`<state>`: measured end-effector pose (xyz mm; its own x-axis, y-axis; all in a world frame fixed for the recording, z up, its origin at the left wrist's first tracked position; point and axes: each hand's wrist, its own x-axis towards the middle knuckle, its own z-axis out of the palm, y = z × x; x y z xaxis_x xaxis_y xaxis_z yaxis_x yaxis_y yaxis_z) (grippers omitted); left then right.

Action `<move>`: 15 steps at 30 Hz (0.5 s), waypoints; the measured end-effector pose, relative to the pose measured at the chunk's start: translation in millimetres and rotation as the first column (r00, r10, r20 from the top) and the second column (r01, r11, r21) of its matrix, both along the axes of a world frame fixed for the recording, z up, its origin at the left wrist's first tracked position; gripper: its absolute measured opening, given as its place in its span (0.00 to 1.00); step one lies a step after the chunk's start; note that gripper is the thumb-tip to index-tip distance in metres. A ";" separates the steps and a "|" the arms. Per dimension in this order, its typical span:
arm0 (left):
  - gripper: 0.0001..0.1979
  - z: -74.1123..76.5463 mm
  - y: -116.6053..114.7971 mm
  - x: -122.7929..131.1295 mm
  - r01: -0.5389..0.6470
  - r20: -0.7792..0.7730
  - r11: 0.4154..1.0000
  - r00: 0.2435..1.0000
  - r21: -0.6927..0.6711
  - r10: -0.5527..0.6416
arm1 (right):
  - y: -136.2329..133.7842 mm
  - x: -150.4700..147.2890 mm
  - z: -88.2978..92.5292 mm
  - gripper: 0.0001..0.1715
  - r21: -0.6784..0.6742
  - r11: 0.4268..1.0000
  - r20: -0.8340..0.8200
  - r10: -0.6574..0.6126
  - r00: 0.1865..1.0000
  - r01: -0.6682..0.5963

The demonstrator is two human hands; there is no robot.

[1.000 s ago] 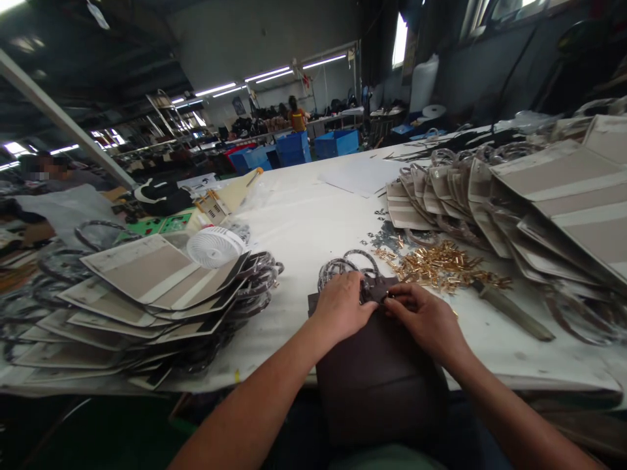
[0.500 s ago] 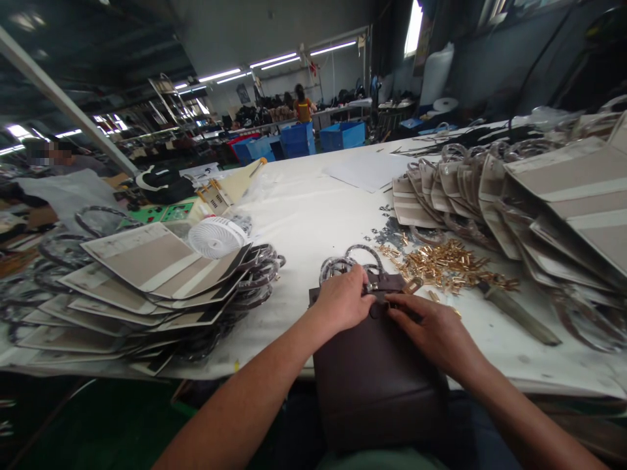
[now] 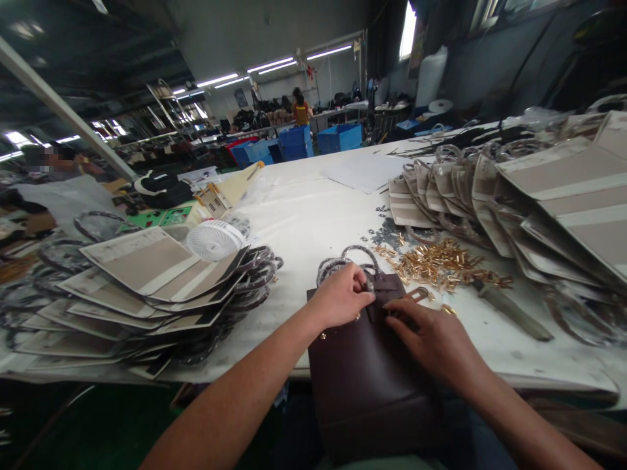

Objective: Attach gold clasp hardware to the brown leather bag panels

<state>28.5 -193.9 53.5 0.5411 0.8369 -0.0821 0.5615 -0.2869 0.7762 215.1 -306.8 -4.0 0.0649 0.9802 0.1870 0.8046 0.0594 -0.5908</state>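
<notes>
A dark brown leather handbag [image 3: 362, 385] leans against the table edge in front of me, its plastic-wrapped handles [image 3: 365, 251] pointing away. My left hand [image 3: 343, 297] is over the bag's upper part, thumb and fingers pinched together near the strap slot; what they hold is hidden. My right hand [image 3: 428, 326] bends in from the right, its fingertips closed against the bag's upper front on something too small to name. Behind its knuckles juts the end of a brown leather strap [image 3: 416, 294]. Small gold fittings [image 3: 322, 336] show on the bag's left side.
Gold metal fittings [image 3: 441, 261] lie heaped beyond my right hand, near a dark-handled tool [image 3: 514, 313]. Stacked bags with beige panels stand left [image 3: 147, 261] and right [image 3: 548, 170]. A white fan [image 3: 215, 240] sits by the left stack. A person [image 3: 300, 111] is far behind.
My left fingers have shifted slightly and curl more, and the metal piece beside them no longer shows. Gold fittings on the bag's left are now visible. My right hand stays almost in place.
</notes>
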 end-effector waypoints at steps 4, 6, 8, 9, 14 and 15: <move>0.12 -2.8 -7.6 3.2 -0.014 0.055 0.999 0.998 0.033 0.012 | -1.7 4.1 6.2 0.13 0.003 0.999 0.016 0.045 0.999 -0.045; 0.12 -1.1 -11.7 5.6 -0.015 0.076 0.998 0.997 0.058 0.011 | -2.0 5.1 8.2 0.13 0.003 0.998 0.007 0.061 0.998 -0.061; 0.12 2.5 -14.9 7.9 -0.015 0.086 0.997 0.996 0.079 0.009 | -2.0 3.4 7.5 0.13 0.022 0.998 0.008 0.054 0.999 -0.054; 0.11 4.7 -15.9 8.8 -0.014 0.087 0.996 0.996 0.089 0.006 | -2.0 1.7 6.2 0.13 0.042 0.998 0.012 0.038 0.999 -0.039; 0.10 10.7 -16.1 9.6 0.004 0.098 0.997 0.995 0.082 -0.012 | -0.4 -6.1 -2.3 0.15 0.116 0.993 0.019 -0.024 1.000 0.022; 0.11 10.5 -15.8 9.1 0.005 0.108 0.998 0.994 0.059 -0.011 | -0.1 -5.9 -2.3 0.15 0.107 0.994 0.022 -0.010 1.000 0.008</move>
<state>37.7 -209.7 64.0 0.5506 0.8343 0.0267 0.4727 -0.3380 0.8139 209.2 -306.9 -6.3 0.0681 0.9539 0.2924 0.8182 0.1143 -0.5634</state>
